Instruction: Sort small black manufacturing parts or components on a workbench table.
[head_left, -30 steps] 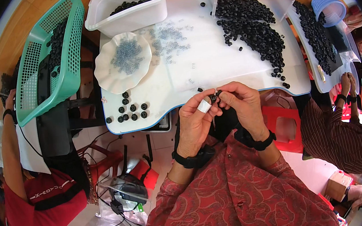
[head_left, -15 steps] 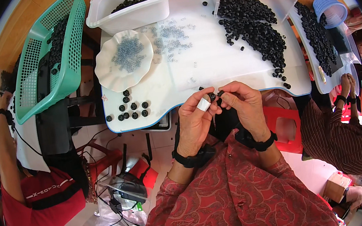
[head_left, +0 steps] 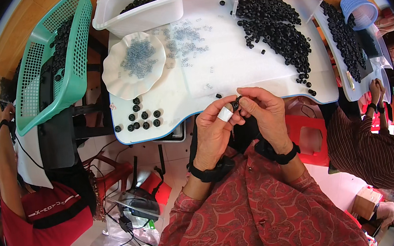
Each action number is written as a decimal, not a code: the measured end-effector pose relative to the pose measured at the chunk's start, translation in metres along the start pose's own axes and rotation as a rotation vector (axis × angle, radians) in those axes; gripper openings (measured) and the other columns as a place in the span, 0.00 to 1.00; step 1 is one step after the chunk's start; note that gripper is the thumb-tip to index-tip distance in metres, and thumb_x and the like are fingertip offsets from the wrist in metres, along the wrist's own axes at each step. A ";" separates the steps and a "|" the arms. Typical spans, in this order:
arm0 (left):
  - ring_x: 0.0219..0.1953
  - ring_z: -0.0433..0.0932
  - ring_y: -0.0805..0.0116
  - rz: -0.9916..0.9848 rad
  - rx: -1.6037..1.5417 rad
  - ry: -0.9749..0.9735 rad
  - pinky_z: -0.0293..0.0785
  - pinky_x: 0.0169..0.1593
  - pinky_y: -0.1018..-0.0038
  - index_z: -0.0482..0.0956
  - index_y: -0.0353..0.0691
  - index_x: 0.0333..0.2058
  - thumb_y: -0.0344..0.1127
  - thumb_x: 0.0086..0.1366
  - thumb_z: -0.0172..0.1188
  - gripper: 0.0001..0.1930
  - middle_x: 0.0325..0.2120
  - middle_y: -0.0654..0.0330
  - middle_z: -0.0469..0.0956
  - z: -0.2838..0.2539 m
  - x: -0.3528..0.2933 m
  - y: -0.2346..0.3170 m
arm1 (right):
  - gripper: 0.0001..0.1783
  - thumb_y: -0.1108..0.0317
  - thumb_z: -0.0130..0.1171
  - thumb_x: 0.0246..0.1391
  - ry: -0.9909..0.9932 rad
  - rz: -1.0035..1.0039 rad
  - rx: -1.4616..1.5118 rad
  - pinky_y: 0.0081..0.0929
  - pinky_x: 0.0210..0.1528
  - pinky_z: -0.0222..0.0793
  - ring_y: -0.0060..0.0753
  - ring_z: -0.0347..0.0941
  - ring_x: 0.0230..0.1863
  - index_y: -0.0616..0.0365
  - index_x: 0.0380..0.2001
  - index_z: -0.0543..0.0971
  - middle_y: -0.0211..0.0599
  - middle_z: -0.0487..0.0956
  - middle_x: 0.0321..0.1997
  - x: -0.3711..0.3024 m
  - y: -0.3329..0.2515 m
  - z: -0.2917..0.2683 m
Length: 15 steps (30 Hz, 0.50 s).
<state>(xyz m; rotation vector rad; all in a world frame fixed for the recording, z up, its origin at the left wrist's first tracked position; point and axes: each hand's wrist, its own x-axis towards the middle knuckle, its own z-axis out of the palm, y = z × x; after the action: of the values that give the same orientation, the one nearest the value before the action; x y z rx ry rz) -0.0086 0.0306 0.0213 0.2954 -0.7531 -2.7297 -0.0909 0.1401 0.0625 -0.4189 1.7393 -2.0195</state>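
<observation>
In front of my chest, just past the table's near edge, my left hand (head_left: 216, 129) and my right hand (head_left: 266, 115) meet fingertip to fingertip. Between them is a small black barrel-shaped plastic piece (head_left: 235, 105), pinched by my left thumb and fingers. My right thumb and index finger press at its other side; whatever small part they grip is mostly covered. White tape (head_left: 224, 114) wraps a finger of my left hand. One loose black piece (head_left: 218, 95) lies on the table just beyond my fingers.
On the white table (head_left: 235, 75) are a scalloped plate (head_left: 113, 79) of tiny springs (head_left: 139, 57), loose springs (head_left: 187, 39), several black pieces (head_left: 144, 115) and a large black heap (head_left: 273, 27). A white tub (head_left: 146, 18) and green basket (head_left: 54, 103) stand left. Co-workers sit on both sides.
My right fingers have come in against my left ones, and the two black parts that showed apart between them now meet. My right index finger has lifted slightly.
</observation>
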 end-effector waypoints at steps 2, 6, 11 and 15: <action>0.32 0.76 0.75 0.003 -0.005 -0.013 0.77 0.40 0.75 0.75 0.30 0.49 0.29 0.68 0.53 0.13 0.33 0.59 0.78 0.000 0.001 -0.001 | 0.11 0.77 0.60 0.56 -0.056 -0.026 -0.018 0.13 0.34 0.70 0.14 0.72 0.31 0.63 0.43 0.80 0.29 0.79 0.31 0.001 0.003 -0.005; 0.32 0.76 0.75 0.003 -0.019 -0.008 0.76 0.40 0.75 0.75 0.30 0.49 0.29 0.68 0.53 0.13 0.33 0.59 0.78 0.000 0.000 0.000 | 0.11 0.77 0.58 0.57 -0.067 -0.021 -0.011 0.13 0.35 0.71 0.14 0.73 0.32 0.63 0.44 0.80 0.29 0.80 0.32 0.000 0.002 -0.004; 0.32 0.75 0.75 0.011 0.006 -0.002 0.75 0.39 0.76 0.75 0.30 0.48 0.29 0.68 0.54 0.13 0.34 0.59 0.78 0.001 0.000 0.002 | 0.09 0.78 0.56 0.58 -0.063 -0.013 -0.045 0.13 0.37 0.71 0.15 0.74 0.32 0.63 0.43 0.80 0.30 0.80 0.31 -0.001 -0.003 -0.002; 0.32 0.75 0.75 0.000 -0.030 -0.009 0.75 0.39 0.77 0.75 0.30 0.49 0.29 0.67 0.54 0.13 0.35 0.58 0.78 -0.001 0.000 0.001 | 0.10 0.78 0.56 0.58 -0.077 0.015 -0.034 0.13 0.38 0.72 0.15 0.75 0.33 0.64 0.43 0.79 0.30 0.80 0.32 -0.001 -0.001 -0.003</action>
<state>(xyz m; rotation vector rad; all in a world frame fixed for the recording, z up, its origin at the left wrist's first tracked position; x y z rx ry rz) -0.0085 0.0290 0.0210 0.2767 -0.7143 -2.7415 -0.0915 0.1438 0.0635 -0.4869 1.7269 -1.9402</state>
